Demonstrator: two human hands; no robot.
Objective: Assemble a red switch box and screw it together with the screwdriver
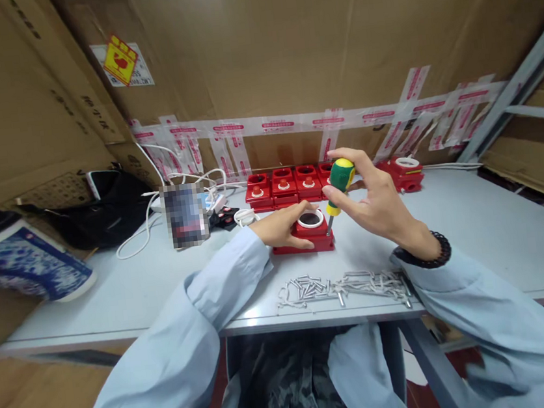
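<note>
White desk [476, 233] bears loose screws [308, 287], right grip [377, 202] holding screwdriver [341, 175], left grip [279, 228] clasping red housing [311, 233], screwing seemingly part done

Both arms out front, forearms converging from either side, pale blue sleeves down to about the wrists. Left forearm [231, 274] angles up and to my right; left hand [282, 227] low, palm down, thumb split off toward me, fingers reaching forward, holding firm. Right forearm [463, 287] comes in from lower right. Right hand [377, 202] sits higher than the left, thumb and index finger opposed in a grip, other fingers mostly hidden.
</note>
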